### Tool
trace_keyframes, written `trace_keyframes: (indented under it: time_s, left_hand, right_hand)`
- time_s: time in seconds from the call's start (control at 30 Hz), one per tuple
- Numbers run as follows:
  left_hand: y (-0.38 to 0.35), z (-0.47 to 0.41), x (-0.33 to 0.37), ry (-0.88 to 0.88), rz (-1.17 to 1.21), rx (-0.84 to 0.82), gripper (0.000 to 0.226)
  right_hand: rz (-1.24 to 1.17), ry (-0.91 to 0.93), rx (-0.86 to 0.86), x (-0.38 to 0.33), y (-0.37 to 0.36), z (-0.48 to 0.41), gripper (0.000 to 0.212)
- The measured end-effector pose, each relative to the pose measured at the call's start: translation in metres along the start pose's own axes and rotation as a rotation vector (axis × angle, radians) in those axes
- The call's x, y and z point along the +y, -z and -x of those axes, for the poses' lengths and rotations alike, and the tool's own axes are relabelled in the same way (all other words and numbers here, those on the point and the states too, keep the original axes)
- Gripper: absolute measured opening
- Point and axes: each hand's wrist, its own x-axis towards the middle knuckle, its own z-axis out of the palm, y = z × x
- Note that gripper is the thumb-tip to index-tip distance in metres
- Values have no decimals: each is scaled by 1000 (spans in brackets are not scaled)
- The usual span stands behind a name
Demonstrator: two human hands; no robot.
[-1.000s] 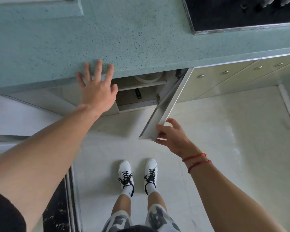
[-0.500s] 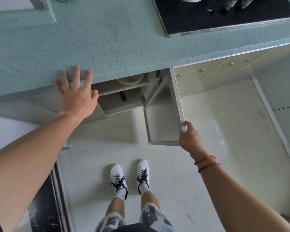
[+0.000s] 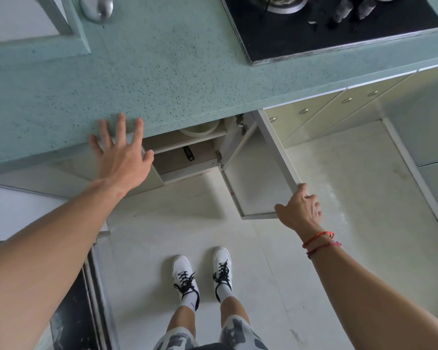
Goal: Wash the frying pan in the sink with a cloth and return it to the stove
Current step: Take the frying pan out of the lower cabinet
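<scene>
My left hand lies flat on the front edge of the green speckled counter, fingers spread, holding nothing. My right hand grips the outer corner of a white cabinet door, which stands wide open below the counter. Inside the cabinet a pale round bowl sits on the upper shelf. A short dark handle-like object lies on the lower shelf. The black stove is at the top right and a corner of the sink at the top left. No pan or cloth is visible.
A chrome tap base stands beside the sink. Shut cabinet fronts with round knobs run to the right of the open door. My feet in white shoes stand on a pale tiled floor. A dark panel is at the lower left.
My right hand has swung the cabinet door further open to the right. The view has tilted up, showing more of the stove and the sink. My left hand stays on the counter edge.
</scene>
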Motion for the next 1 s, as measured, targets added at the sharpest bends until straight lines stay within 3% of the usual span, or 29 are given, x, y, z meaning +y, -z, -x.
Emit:
trace_keyframes:
  time_s: [0.3, 0.47, 0.77, 1.0]
  left_hand:
    - [3, 20, -15, -96, 15, -3, 70]
    - [2, 45, -11, -135, 49, -9, 72]
    - [-32, 42, 9, -170, 26, 4, 75]
    - [-114, 2, 26, -149, 26, 31, 77]
  right_hand:
    - [70, 3, 22, -10, 16, 1, 65]
    - [95, 250, 74, -39, 16, 20, 82]
    - [109, 530, 184, -86, -2, 6, 79]
    - [111, 691, 198, -108, -66, -69, 76]
